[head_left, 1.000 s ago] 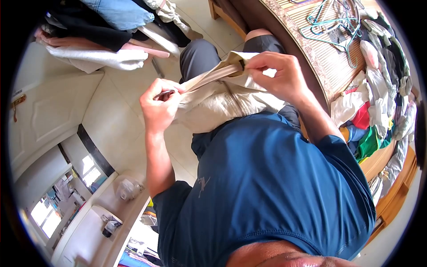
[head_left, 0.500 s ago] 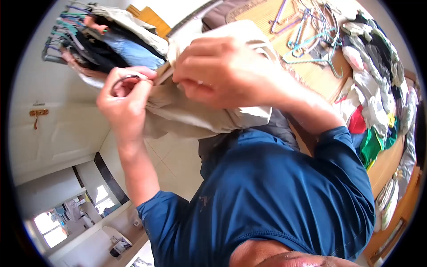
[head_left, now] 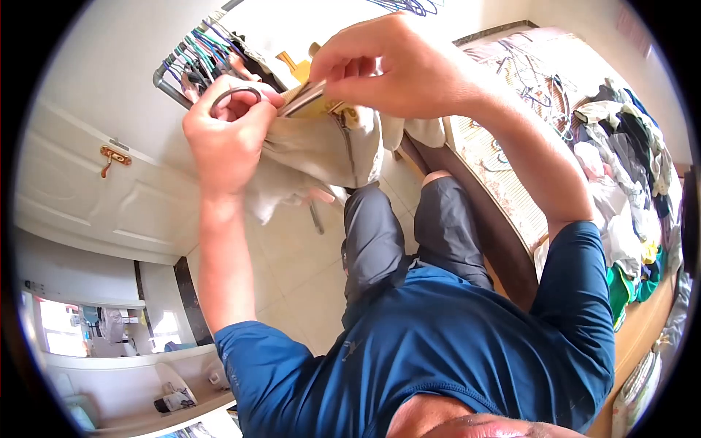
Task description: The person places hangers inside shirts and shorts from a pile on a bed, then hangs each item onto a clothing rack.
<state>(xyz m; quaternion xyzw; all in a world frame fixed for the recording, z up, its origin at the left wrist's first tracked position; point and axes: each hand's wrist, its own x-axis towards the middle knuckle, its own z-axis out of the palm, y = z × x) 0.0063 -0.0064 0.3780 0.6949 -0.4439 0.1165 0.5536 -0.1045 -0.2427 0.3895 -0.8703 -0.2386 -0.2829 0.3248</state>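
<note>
A beige garment point(head_left: 310, 150) hangs in front of me, its top edge stretched between my hands, with a dark line like a zipper down its front. My left hand point(head_left: 226, 142) is closed at the edge's left end, with a dark curved ring or hook point(head_left: 235, 90) looping over its fingers. My right hand point(head_left: 416, 73) pinches near the same edge, higher and to the right. Between the hands shows a shiny narrow strip point(head_left: 303, 99), which I cannot identify. The fingertips partly hide what they grip.
Clothes on hangers point(head_left: 208, 47) fill a rail beyond my left hand. A white door point(head_left: 80, 186) stands at left. On the right, a bed with a woven mat point(head_left: 496, 175) carries loose hangers point(head_left: 529, 73) and a heap of clothes point(head_left: 621, 175).
The view has shifted, so my legs and more floor now show. Both hands appear higher above my body, and the garment hangs lower with its front line visible. Both hands keep their grip.
</note>
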